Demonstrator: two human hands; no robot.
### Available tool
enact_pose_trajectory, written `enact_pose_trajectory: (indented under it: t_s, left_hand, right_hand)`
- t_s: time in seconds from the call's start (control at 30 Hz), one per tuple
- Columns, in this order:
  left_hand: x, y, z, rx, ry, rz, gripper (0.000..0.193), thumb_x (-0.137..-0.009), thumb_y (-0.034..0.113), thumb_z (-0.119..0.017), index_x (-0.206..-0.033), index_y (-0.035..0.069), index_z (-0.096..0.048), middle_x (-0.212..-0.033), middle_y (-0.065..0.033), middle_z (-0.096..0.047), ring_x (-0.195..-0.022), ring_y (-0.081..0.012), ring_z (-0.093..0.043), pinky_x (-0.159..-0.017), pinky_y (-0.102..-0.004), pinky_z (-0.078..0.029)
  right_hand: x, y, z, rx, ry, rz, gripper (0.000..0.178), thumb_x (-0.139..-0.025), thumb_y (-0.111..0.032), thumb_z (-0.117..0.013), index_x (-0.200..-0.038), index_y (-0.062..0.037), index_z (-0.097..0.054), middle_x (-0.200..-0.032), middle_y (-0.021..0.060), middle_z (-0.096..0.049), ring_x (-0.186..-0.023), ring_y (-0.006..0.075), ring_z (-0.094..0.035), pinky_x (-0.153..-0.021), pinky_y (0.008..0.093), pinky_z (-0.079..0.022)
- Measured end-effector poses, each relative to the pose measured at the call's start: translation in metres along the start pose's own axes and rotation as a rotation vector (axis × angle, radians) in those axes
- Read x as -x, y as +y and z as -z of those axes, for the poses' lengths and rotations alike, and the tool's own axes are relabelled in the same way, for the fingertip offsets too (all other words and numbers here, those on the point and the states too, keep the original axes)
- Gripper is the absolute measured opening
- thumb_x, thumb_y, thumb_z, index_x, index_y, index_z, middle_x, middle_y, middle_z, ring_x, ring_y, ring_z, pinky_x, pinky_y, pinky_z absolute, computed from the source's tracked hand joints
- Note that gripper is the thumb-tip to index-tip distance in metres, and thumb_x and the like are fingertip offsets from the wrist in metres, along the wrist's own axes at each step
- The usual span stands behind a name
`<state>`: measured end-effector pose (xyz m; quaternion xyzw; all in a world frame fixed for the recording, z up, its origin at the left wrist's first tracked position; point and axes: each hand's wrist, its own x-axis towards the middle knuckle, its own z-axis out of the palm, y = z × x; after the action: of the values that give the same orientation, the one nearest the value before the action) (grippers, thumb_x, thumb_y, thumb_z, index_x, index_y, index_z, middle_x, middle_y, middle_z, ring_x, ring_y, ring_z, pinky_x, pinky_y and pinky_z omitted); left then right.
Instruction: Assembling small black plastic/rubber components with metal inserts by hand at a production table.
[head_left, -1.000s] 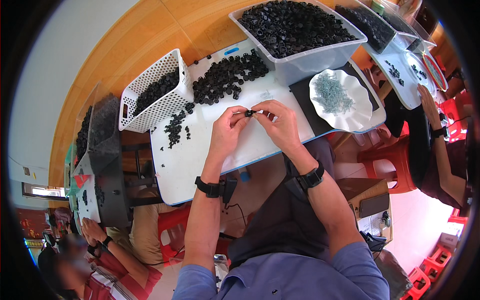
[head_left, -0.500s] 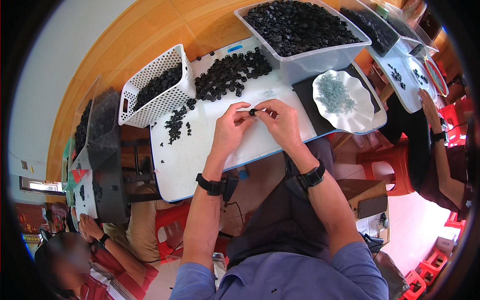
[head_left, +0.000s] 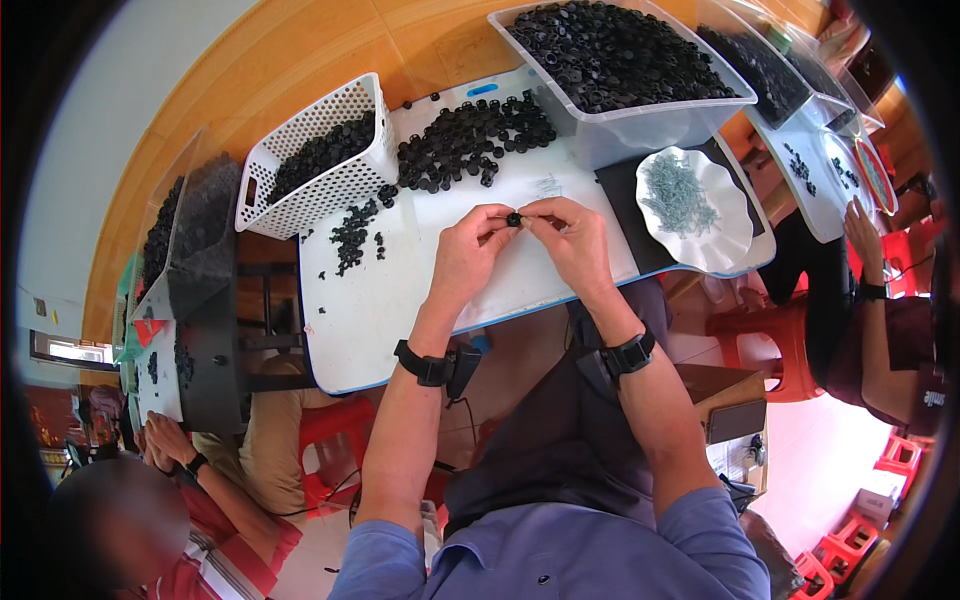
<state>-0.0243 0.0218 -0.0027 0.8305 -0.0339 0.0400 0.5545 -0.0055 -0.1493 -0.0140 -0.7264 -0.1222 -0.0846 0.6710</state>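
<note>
Over the middle of the white table (head_left: 400, 290), a small round black plastic part (head_left: 514, 219) is pinched between my two hands. My left hand (head_left: 468, 252) grips it from the left with thumb and forefinger. From the other side, the fingertips of my right hand (head_left: 572, 240) press together at the part; whether they also hold a tiny pin is too small to see. Beyond my hands lies a spread of black round parts (head_left: 465, 140). A smaller pile of little black pieces (head_left: 352, 238) sits to the left. At right, a white scalloped plate (head_left: 728, 240) holds many thin greyish pins (head_left: 680, 195).
A white perforated basket (head_left: 262, 160) of black pieces stands at the back left. Behind the plate is a clear bin (head_left: 640, 125) heaped with black parts. Co-workers' hands (head_left: 168, 440) show at the left and another hand (head_left: 862, 238) at the right. Red stools (head_left: 765, 335) stand nearby.
The view has shifted slightly. My hands stay together at the black part, which shows a little more plainly between the fingertips.
</note>
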Motion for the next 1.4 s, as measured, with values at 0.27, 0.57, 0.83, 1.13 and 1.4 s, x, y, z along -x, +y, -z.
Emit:
enact_pose_trajectory:
  t_s: [0.27, 0.57, 0.83, 1.13, 1.4]
  left_hand:
    - [0.001, 0.005, 0.0, -0.052, -0.001, -0.027, 0.025, -0.094, 0.008, -0.072, -0.118, 0.001, -0.068, -0.1, -0.0132, -0.078, -0.089, -0.02, -0.076, -0.081, -0.0306, -0.058]
    - [0.002, 0.003, 0.001, -0.04, 0.009, -0.043, 0.025, -0.094, 0.008, -0.072, -0.118, 0.002, -0.068, -0.1, -0.0128, -0.078, -0.089, -0.0199, -0.076, -0.08, -0.0301, -0.058]
    - [0.002, 0.003, 0.0, -0.019, 0.008, -0.038, 0.026, -0.092, 0.008, -0.075, -0.116, 0.003, -0.067, -0.1, -0.0131, -0.078, -0.09, -0.0217, -0.076, -0.082, -0.0312, -0.058]
    - [0.002, 0.001, 0.0, -0.076, 0.004, -0.06, 0.027, -0.093, 0.009, -0.073, -0.118, 0.003, -0.066, -0.102, -0.0156, -0.077, -0.094, -0.026, -0.076, -0.084, -0.0341, -0.059]
    - [0.004, 0.0, 0.0, -0.099, 0.01, -0.12, 0.025, -0.093, 0.007, -0.072, -0.116, 0.002, -0.065, -0.101, -0.0163, -0.077, -0.093, -0.0273, -0.077, -0.082, -0.0345, -0.06]
  right_hand:
    - [-0.002, 0.003, 0.001, -0.016, -0.003, 0.027, 0.011, -0.088, 0.002, -0.072, -0.097, -0.0004, -0.078, -0.09, 0.0081, -0.077, -0.075, 0.0119, -0.069, -0.067, 0.0267, -0.053]
    - [-0.002, 0.004, -0.001, -0.059, -0.007, 0.04, 0.012, -0.088, 0.003, -0.072, -0.097, -0.0011, -0.077, -0.092, 0.0077, -0.077, -0.078, 0.0129, -0.07, -0.068, 0.0266, -0.053]
    - [-0.001, 0.003, 0.0, -0.03, -0.014, -0.015, 0.012, -0.087, 0.004, -0.072, -0.098, 0.0007, -0.077, -0.091, 0.008, -0.077, -0.077, 0.0113, -0.068, -0.068, 0.0259, -0.053]
    - [-0.001, 0.001, 0.001, 0.0, -0.01, 0.028, 0.013, -0.086, 0.006, -0.071, -0.097, 0.0013, -0.077, -0.093, 0.009, -0.077, -0.081, 0.0136, -0.07, -0.073, 0.0274, -0.056]
    - [0.0, -0.007, 0.0, 0.175, -0.018, 0.156, 0.016, -0.085, 0.007, -0.07, -0.094, -0.0028, -0.078, -0.095, 0.0086, -0.078, -0.085, 0.0204, -0.074, -0.075, 0.03, -0.058]
